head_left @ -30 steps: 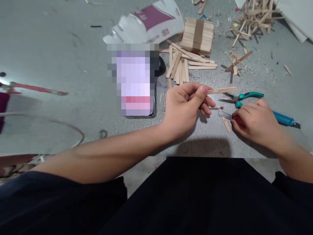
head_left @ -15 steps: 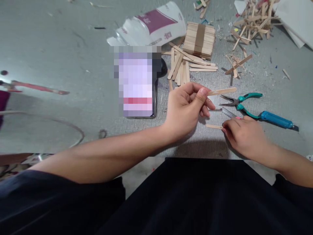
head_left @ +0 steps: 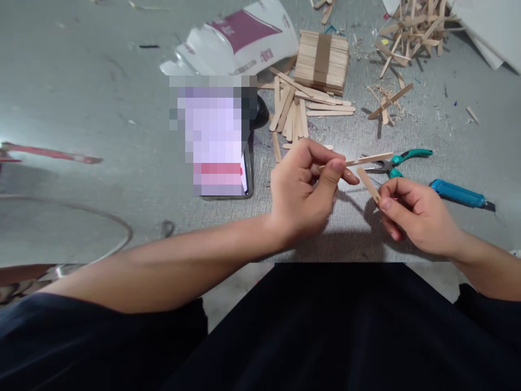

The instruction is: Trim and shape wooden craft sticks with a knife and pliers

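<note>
My left hand (head_left: 305, 190) is closed in a pinch on a long wooden craft stick (head_left: 368, 159) that points right, held above the grey table. My right hand (head_left: 415, 214) is closed on a short cut piece of stick (head_left: 368, 184), tilted up toward the long stick's end; the two pieces are close but I cannot tell if they touch. Just behind lie green-handled pliers (head_left: 401, 160) and a blue-handled utility knife (head_left: 459, 194).
Loose sticks (head_left: 295, 111) and a banded bundle of sticks (head_left: 321, 62) lie beyond my hands. A phone (head_left: 215, 141) lies to the left, a white and maroon pouch (head_left: 240, 41) behind it. Stick scraps (head_left: 415, 27) are at the back right, a red tool (head_left: 49, 153) at far left.
My right hand left the knife, picked the short stick piece off the table and raised it toward the long stick. My left hand stayed almost still.
</note>
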`<state>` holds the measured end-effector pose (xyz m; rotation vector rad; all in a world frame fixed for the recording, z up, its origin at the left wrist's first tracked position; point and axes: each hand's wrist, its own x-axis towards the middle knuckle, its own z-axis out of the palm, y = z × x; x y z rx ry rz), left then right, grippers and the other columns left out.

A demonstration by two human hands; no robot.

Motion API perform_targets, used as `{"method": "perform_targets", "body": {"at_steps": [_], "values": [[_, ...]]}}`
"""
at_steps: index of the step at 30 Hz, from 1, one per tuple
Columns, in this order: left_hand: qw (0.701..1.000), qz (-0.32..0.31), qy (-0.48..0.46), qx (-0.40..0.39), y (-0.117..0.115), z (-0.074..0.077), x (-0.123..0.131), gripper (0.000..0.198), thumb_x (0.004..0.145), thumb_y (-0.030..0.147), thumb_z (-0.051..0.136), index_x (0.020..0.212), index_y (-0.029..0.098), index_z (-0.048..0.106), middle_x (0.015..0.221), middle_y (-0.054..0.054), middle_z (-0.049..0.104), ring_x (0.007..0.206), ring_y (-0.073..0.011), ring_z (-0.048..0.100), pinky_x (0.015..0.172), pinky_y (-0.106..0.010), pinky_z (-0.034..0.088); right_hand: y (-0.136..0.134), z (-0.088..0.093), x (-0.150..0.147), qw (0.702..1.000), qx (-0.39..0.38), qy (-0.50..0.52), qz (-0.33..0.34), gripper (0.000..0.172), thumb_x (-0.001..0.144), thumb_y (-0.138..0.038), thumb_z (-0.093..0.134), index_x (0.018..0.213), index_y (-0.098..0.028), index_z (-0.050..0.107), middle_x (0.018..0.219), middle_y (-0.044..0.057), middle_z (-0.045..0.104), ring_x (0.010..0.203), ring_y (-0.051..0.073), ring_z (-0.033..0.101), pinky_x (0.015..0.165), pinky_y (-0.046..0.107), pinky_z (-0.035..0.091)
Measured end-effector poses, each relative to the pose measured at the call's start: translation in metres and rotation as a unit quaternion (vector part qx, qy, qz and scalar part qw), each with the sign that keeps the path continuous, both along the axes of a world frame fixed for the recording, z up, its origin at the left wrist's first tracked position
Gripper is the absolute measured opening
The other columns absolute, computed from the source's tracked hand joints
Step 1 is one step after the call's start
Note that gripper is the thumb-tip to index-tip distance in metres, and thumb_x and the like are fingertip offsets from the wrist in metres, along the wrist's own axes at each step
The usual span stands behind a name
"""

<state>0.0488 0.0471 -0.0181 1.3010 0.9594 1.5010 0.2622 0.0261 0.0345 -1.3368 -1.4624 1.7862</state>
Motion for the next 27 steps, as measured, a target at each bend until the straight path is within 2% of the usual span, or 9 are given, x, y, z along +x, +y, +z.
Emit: {"method": "perform_targets", "body": {"at_steps": [5,11,14,16,19,24,27], "values": [[0.999,-0.02,0.007,-0.035,-0.008,0.001,0.001,0.027,0.106,0.046,0.072,0.098,0.025,0.057,0.087,0.002,0.082,0.049,-0.0079,0.06,0.045,-0.029,0.047,0.002,-0.002,-0.004,0.998,-0.04,0.031,-0.024,0.038,0.099,-0.056,0.074,0.09,-0.024,0.054,0.051,-0.009,0.057,0.04,0.009,0.052,0.041,0.02,0.035],[0.998,-0.026,0.047,-0.036,-0.01,0.003,-0.002,0.029,0.107,0.051,0.069,0.098,0.025,0.059,0.092,0.0,0.084,0.053,-0.0091,0.063,0.05,-0.03,0.052,0.002,-0.002,-0.003,0.998,-0.024,0.047,-0.035,0.036,0.1,-0.052,0.074,0.09,-0.023,0.056,0.053,-0.009,0.058,0.042,0.009,0.055,0.043,0.02,0.042],[0.998,-0.023,0.057,-0.031,-0.011,0.001,-0.002,0.023,0.107,0.046,0.069,0.098,0.025,0.062,0.091,-0.001,0.084,0.052,-0.01,0.064,0.05,-0.03,0.053,0.002,-0.003,-0.002,0.998,-0.025,0.049,-0.036,0.034,0.101,-0.051,0.073,0.09,-0.023,0.056,0.055,-0.008,0.058,0.044,0.009,0.057,0.044,0.02,0.044],[0.996,-0.024,0.085,-0.006,-0.012,-0.001,-0.003,0.015,0.106,0.038,0.07,0.1,0.025,0.067,0.089,-0.002,0.084,0.053,-0.0108,0.068,0.051,-0.029,0.054,0.002,-0.004,-0.002,0.998,-0.024,0.047,-0.04,0.034,0.101,-0.05,0.074,0.09,-0.023,0.057,0.057,-0.008,0.058,0.045,0.009,0.058,0.044,0.021,0.045],[0.986,-0.03,0.145,0.075,-0.013,-0.003,-0.005,0.005,0.1,0.025,0.076,0.097,0.023,0.072,0.084,-0.001,0.083,0.059,-0.0117,0.073,0.054,-0.024,0.054,0.0,-0.007,-0.002,0.998,0.002,0.051,-0.036,0.034,0.101,-0.051,0.074,0.092,-0.023,0.058,0.06,-0.007,0.06,0.046,0.009,0.059,0.046,0.023,0.048],[0.958,-0.083,0.166,0.219,-0.01,0.0,-0.009,0.012,0.095,0.014,0.076,0.099,0.023,0.07,0.088,-0.003,0.085,0.069,-0.0144,0.08,0.062,-0.023,0.061,-0.004,-0.015,-0.004,0.994,0.063,0.08,-0.037,0.027,0.102,-0.048,0.073,0.105,-0.024,0.062,0.07,-0.005,0.066,0.057,0.013,0.066,0.054,0.028,0.056],[0.951,-0.105,0.158,0.244,-0.007,0.002,-0.01,0.017,0.093,0.01,0.076,0.099,0.025,0.071,0.092,-0.004,0.086,0.077,-0.0165,0.083,0.066,-0.023,0.063,-0.005,-0.019,-0.004,0.99,0.093,0.098,-0.038,0.019,0.103,-0.04,0.073,0.108,-0.027,0.06,0.073,-0.005,0.068,0.063,0.014,0.069,0.059,0.031,0.059]]}}
